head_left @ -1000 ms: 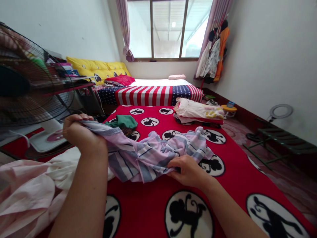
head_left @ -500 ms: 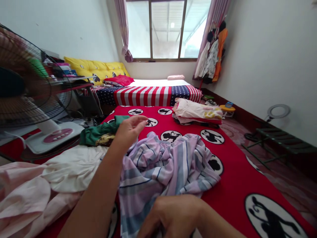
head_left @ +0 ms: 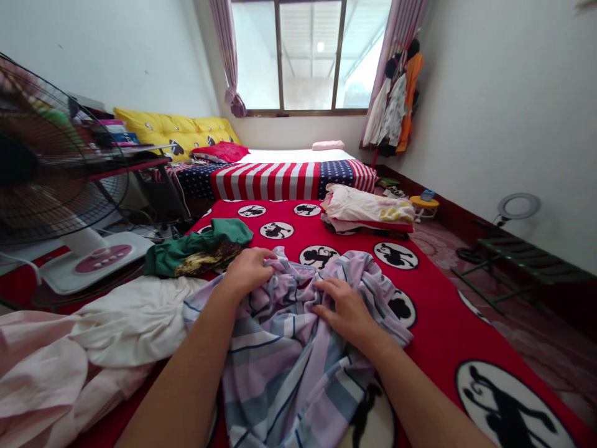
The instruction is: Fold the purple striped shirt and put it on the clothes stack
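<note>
A crumpled striped garment (head_left: 298,361) in lilac, white and blue lies on the red blanket (head_left: 438,323) with black monkey circles. My left hand (head_left: 247,270) rests on its far left part, fingers curled into the cloth. My right hand (head_left: 347,311) presses on the middle of the garment, fingers bent and gripping folds. Both forearms reach in from the bottom edge.
A green garment (head_left: 196,249) lies beyond my left hand. Pale pink and white clothes (head_left: 69,354) are heaped at the left. A folded stack of clothes (head_left: 368,211) sits further back. A standing fan (head_left: 56,186) is at the left, a flag-patterned bed (head_left: 284,177) behind.
The garment was held up between both hands, then dropped on the blanket. My left hand let go and came back down onto it; my right hand moved forward onto its middle.
</note>
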Demonstrator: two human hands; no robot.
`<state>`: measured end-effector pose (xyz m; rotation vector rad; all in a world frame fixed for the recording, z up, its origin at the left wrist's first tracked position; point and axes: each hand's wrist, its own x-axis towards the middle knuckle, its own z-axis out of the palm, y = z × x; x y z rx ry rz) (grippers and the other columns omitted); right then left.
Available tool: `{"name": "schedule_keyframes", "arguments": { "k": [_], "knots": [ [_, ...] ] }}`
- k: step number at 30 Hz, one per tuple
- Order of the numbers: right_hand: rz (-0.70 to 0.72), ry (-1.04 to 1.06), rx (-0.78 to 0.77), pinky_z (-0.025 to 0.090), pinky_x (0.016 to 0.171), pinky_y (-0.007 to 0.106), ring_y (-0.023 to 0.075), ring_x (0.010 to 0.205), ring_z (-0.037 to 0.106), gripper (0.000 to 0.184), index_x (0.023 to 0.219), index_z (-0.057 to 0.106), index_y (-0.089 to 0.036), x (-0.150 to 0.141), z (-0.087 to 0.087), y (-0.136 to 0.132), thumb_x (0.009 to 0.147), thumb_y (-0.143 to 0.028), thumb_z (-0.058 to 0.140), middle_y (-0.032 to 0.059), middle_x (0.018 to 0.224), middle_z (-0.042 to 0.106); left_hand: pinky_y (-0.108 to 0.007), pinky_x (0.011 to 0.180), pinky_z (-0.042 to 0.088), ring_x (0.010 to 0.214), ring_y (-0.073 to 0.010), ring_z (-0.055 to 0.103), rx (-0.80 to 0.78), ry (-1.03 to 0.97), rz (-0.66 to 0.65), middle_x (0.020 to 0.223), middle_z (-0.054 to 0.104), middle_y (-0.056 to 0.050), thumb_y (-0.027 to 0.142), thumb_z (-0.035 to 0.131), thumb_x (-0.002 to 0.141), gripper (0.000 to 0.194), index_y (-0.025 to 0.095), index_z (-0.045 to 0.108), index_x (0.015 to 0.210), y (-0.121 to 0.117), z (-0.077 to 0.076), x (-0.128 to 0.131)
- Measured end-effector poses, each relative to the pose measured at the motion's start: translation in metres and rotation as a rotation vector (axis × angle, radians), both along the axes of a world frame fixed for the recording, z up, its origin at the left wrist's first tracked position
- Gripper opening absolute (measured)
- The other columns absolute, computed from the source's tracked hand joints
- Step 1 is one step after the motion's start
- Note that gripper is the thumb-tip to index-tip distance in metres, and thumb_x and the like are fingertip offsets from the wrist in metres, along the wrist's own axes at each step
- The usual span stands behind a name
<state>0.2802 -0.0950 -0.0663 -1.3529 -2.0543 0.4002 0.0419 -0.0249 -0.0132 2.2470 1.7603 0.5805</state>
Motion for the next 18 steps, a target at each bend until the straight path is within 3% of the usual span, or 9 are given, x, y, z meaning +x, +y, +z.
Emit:
{"name": "schedule_keyframes", "arguments": {
  "k": [3, 6, 8, 10, 12, 13, 16, 18],
  "knots": [
    [-0.005, -0.082, -0.030, 0.045, 0.076, 0.029, 0.0194, 0.087, 0.062, 0.021, 0.090, 0.073, -0.022, 0.003, 0.004, -0.003, 0.075, -0.013, 0.060, 0.0046, 0.089, 0.069, -0.030, 0.070, 0.047, 0.078, -0.0240, 0.065, 0.264, -0.256, 0.256, 0.084, 0.073, -0.006, 0.029, 0.060, 0.071, 0.026, 0.024, 0.075, 0.092, 0.007, 0.007, -0.015],
    [0.114, -0.021, -0.215, 0.040, 0.059, 0.023, 0.0139, 0.066, 0.058, 0.015, 0.078, 0.072, -0.020, 0.007, 0.013, -0.007, 0.072, -0.014, 0.059, -0.0010, 0.068, 0.065, -0.027, 0.065, 0.048, 0.072, -0.0193, 0.064, 0.479, -0.772, 0.375, 0.079, 0.071, -0.004, 0.031, 0.065, 0.067, 0.026, 0.021, 0.073, 0.090, 0.011, 0.016, -0.026],
    [0.246, 0.080, -0.382, 0.034, 0.050, 0.020, 0.0105, 0.056, 0.051, 0.011, 0.073, 0.069, -0.018, 0.009, 0.019, -0.009, 0.074, -0.018, 0.059, -0.0035, 0.059, 0.058, -0.024, 0.063, 0.048, 0.068, -0.0163, 0.063, 0.482, -1.129, 0.377, 0.075, 0.069, -0.002, 0.027, 0.069, 0.060, 0.026, 0.019, 0.071, 0.085, 0.011, 0.023, -0.029],
    [0.263, 0.180, -0.423, 0.032, 0.048, 0.020, 0.0091, 0.054, 0.047, 0.013, 0.072, 0.068, -0.017, 0.008, 0.023, -0.010, 0.078, -0.023, 0.059, -0.0042, 0.057, 0.054, -0.022, 0.061, 0.048, 0.065, -0.0140, 0.062, 0.414, -1.342, 0.346, 0.071, 0.068, 0.000, 0.022, 0.073, 0.054, 0.028, 0.017, 0.069, 0.080, 0.007, 0.030, -0.025],
    [0.152, 0.270, -0.308, 0.036, 0.050, 0.020, 0.0093, 0.056, 0.049, 0.014, 0.084, 0.070, -0.017, 0.003, 0.023, -0.010, 0.076, -0.028, 0.064, -0.0024, 0.067, 0.060, -0.021, 0.060, 0.048, 0.064, -0.0131, 0.062, 0.302, -1.384, 0.254, 0.072, 0.068, 0.000, 0.020, 0.076, 0.051, 0.031, 0.016, 0.068, 0.080, -0.001, 0.036, -0.014],
    [0.087, 0.326, -0.242, 0.039, 0.052, 0.021, 0.0096, 0.058, 0.051, 0.024, 0.096, 0.069, -0.018, 0.000, 0.022, -0.010, 0.074, -0.029, 0.067, -0.0001, 0.079, 0.064, -0.021, 0.061, 0.048, 0.066, -0.0135, 0.063, 0.223, -1.359, 0.171, 0.074, 0.069, 0.000, 0.021, 0.078, 0.051, 0.033, 0.016, 0.068, 0.082, -0.007, 0.039, -0.006],
    [0.034, 0.585, -0.190, 0.047, 0.056, 0.024, 0.0108, 0.065, 0.058, 0.066, 0.131, 0.050, -0.024, -0.010, 0.020, -0.010, 0.069, -0.029, 0.074, 0.0079, 0.122, 0.060, -0.025, 0.067, 0.050, 0.077, -0.0180, 0.066, -0.113, -1.171, -0.186, 0.086, 0.072, -0.004, 0.028, 0.081, 0.058, 0.036, 0.017, 0.068, 0.089, -0.031, 0.046, 0.024],
    [0.073, 0.776, -0.258, 0.051, 0.064, 0.027, 0.0143, 0.075, 0.063, 0.071, 0.133, 0.048, -0.025, -0.013, 0.019, -0.010, 0.068, -0.030, 0.075, 0.0077, 0.126, 0.060, -0.028, 0.072, 0.051, 0.083, -0.0205, 0.067, -0.372, -1.004, -0.446, 0.093, 0.072, -0.007, 0.032, 0.080, 0.065, 0.035, 0.016, 0.070, 0.094, -0.046, 0.049, 0.043]
  ]
}}
